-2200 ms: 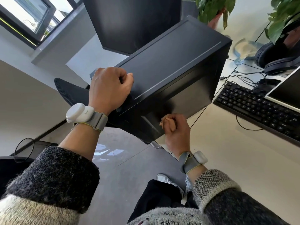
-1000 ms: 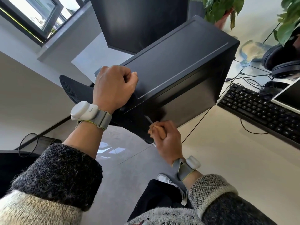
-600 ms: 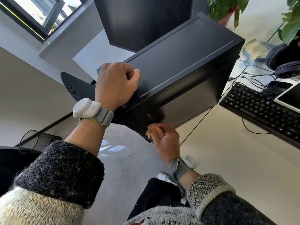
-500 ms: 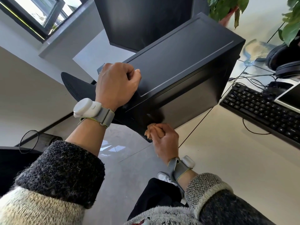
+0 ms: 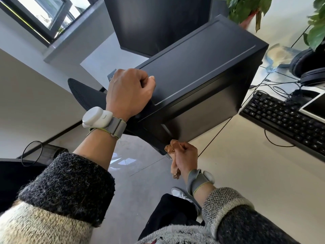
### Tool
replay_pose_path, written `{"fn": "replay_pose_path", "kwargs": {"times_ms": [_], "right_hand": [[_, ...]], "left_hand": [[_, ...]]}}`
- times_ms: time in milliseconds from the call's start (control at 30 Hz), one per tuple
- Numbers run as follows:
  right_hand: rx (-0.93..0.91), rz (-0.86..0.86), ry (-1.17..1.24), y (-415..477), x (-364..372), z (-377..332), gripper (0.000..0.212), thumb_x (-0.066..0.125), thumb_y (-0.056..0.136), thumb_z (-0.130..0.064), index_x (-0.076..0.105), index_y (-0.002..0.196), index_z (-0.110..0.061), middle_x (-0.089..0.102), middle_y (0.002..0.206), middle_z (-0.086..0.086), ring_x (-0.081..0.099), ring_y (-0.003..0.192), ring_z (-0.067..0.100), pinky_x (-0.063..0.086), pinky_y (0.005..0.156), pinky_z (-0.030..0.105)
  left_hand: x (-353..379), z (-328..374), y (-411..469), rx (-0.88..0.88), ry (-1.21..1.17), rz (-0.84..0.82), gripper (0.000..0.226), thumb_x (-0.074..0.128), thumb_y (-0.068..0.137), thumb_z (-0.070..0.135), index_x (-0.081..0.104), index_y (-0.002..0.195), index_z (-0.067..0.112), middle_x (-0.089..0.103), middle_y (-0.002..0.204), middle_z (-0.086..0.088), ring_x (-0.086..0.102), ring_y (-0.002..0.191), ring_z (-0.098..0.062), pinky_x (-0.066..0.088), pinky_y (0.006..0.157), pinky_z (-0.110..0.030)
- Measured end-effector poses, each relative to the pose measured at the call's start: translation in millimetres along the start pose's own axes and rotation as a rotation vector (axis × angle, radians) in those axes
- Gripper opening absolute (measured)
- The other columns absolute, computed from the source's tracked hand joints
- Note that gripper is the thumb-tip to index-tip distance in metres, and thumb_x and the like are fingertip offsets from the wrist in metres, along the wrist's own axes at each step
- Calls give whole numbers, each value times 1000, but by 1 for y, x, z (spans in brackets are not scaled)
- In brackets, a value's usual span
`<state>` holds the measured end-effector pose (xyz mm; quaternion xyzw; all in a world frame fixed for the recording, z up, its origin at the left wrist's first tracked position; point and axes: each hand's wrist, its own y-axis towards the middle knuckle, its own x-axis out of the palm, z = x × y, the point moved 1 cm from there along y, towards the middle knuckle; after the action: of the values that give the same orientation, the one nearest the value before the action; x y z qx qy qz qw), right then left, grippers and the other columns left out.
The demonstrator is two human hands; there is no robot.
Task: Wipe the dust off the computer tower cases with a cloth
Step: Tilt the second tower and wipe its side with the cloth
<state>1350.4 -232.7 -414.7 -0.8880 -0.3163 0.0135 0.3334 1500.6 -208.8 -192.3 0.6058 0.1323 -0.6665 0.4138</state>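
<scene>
the black computer tower case (image 5: pixel 198 71) sits tipped at the edge of the desk (image 5: pixel 246 173), its near corner hanging out over the floor, and the left hand (image 5: pixel 129 93) grips that near top edge with fingers curled tight and thumb pressed on the top panel. the right hand (image 5: pixel 187 158) has its fingers balled around a crumpled tan cloth (image 5: pixel 172 148), which touches the case's lowest corner with a tail of it hanging below the fist. a black keyboard (image 5: pixel 284 120) lies on the desk off to the right.
</scene>
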Motion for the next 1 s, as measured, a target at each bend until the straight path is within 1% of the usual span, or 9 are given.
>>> {"fn": "replay_pose_path", "kwargs": {"times_ms": [133,267,367,533,600,733,833,900,1000], "right_hand": [[36,-18,-58,4,-2,6,22,74,94,-14,74,77,0,78,73,0,75,70,11,60,73,31],[-77,-96,-4,-10,7,-13,17,66,99,0,69,88,13,66,58,-3,66,57,1,51,59,10],[-56,-91,-5,-8,8,-6,15,66,100,-2,68,88,7,66,60,-3,66,59,0,50,60,11],[75,27,104,3,-1,5,6,64,91,5,66,86,4,74,79,13,75,74,24,56,70,27],[-34,-20,51,-12,1,-7,3,66,92,2,66,92,5,76,77,11,77,76,22,60,73,30],[-475,-151,-102,-43,13,-26,5,68,96,-3,65,95,-8,74,80,4,75,80,21,62,77,34],[-685,-32,-243,-39,22,-33,10,75,95,-6,68,94,-14,71,83,-17,71,82,3,53,74,16],[-658,-15,-299,-30,20,-25,14,74,94,-3,67,88,-13,68,76,-22,69,76,-6,50,71,10],[-349,-30,-309,-11,9,-1,16,68,92,-8,67,79,-19,74,70,-10,73,72,3,61,78,34]], "left_hand": [[1,-2,-1,3,-4,-7,52,59,97,28,38,50,25,34,47,13,39,44,-9,26,53,-12],[2,-1,2,-1,-6,-3,51,59,97,28,41,50,22,35,46,10,40,45,-11,27,52,-14],[1,-2,1,2,-12,-11,51,59,96,28,40,50,22,35,46,10,39,45,-11,28,53,-16],[2,-2,0,7,-9,-8,51,59,97,29,42,50,24,37,46,12,41,45,-10,30,54,-17],[4,-4,1,10,-11,-17,50,59,98,29,43,51,24,38,47,12,42,45,-9,28,54,-13],[2,-5,3,9,7,-1,47,58,97,30,48,53,17,40,48,7,42,47,-12,29,56,-15],[2,-5,2,14,6,-8,45,57,97,31,52,54,17,44,49,6,45,48,-11,30,56,-16],[1,-3,3,9,13,-16,46,57,97,31,48,53,22,42,49,9,44,48,-10,27,54,-12],[0,-2,3,-4,31,-24,49,57,98,30,43,51,24,39,48,11,43,47,-9,25,52,-10]]}}
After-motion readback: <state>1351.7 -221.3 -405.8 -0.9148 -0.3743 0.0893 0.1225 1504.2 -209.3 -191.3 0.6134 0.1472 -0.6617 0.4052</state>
